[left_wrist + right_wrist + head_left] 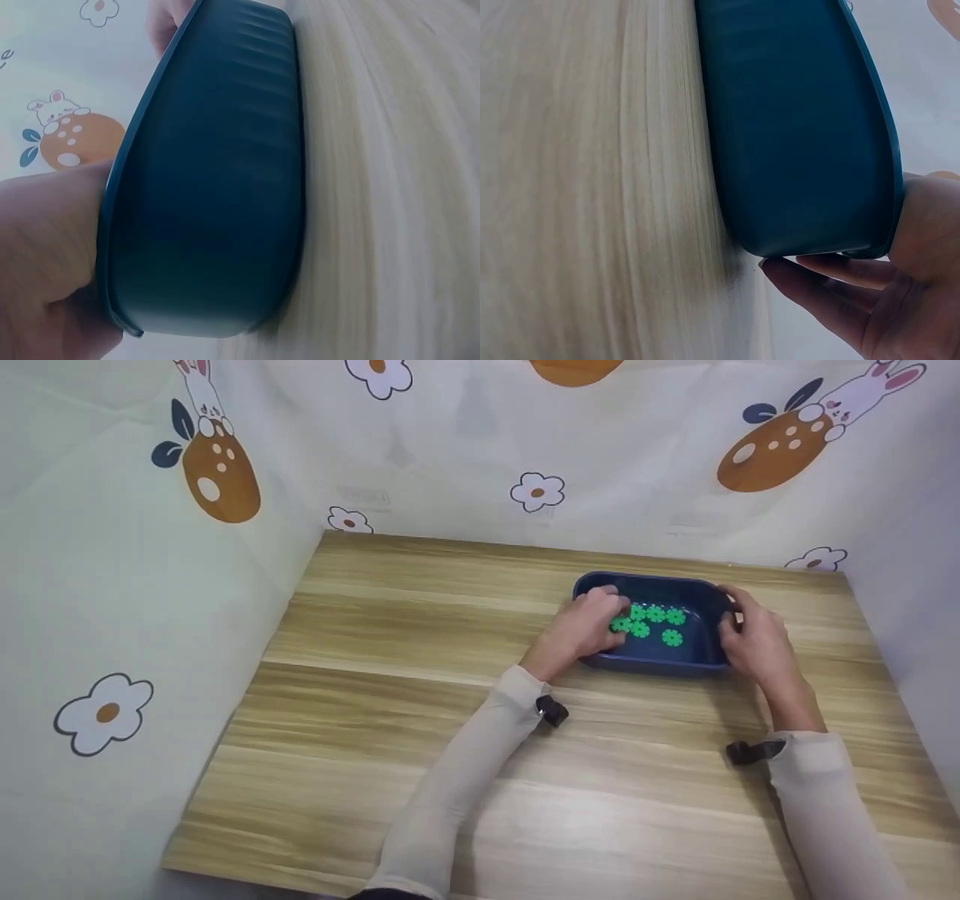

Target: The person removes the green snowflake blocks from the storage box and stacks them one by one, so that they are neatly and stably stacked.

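Observation:
A dark blue rectangular tub point(660, 666) stands toward the back right of the wooden table. Several small green flower-shaped pieces point(672, 637) lie inside it, mostly grouped in its left half. My left hand point(589, 622) reaches over the tub's left end, with bent fingers and thumb beside the leftmost green pieces. I cannot tell whether it holds one. In the left wrist view, the tub wall point(210, 172) hides its fingertips. My right hand point(757, 637) grips the tub's right end, thumb at the inner side. In the right wrist view, its fingers point(817, 300) lie along the outside.
The wood-grain table point(420, 720) extends to the left and in front of the tub. A pale cloth point(450, 457) printed with flowers and rabbits hangs along the back and sides. Each sleeved wrist carries a small black camera mount point(553, 711).

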{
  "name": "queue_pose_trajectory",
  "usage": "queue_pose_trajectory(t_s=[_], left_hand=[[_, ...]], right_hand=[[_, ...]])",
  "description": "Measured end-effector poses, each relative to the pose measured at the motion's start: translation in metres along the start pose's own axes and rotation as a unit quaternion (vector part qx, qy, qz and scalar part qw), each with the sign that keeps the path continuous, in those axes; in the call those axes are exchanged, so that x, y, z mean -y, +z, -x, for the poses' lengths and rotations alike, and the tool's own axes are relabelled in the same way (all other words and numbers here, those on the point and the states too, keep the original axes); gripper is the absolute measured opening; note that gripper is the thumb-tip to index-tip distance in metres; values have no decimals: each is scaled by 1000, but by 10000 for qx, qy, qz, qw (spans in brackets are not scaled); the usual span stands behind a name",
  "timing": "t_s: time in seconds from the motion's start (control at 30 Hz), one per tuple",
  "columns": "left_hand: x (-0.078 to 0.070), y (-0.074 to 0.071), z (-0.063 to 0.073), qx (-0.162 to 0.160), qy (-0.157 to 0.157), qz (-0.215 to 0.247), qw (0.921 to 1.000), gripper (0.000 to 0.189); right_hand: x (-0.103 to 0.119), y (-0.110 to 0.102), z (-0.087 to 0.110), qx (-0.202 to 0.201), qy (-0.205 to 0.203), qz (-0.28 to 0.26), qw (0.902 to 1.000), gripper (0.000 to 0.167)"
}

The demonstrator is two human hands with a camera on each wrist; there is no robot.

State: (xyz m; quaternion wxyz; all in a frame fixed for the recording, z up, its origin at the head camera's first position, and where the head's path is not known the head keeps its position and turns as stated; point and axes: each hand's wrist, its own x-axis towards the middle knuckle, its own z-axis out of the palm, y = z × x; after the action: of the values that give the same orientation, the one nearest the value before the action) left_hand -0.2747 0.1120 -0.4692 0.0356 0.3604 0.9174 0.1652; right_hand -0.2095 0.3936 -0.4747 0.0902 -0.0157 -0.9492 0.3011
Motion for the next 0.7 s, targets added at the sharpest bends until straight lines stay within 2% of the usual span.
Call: queue_pose_trajectory(t_s=[0.13, 0.43, 0.7], left_hand=[[3, -1, 0, -123, 109, 159, 9997, 44], [5, -5, 4, -381, 277, 414, 9980, 40], [9, -9, 12, -1067, 820, 587, 9892, 37]], right_hand=[[0, -1, 0, 38, 41, 8, 10000, 53], [0, -1, 1, 133, 140, 1, 9998, 54], [-3, -2, 0, -169, -148, 74, 9997, 50]])
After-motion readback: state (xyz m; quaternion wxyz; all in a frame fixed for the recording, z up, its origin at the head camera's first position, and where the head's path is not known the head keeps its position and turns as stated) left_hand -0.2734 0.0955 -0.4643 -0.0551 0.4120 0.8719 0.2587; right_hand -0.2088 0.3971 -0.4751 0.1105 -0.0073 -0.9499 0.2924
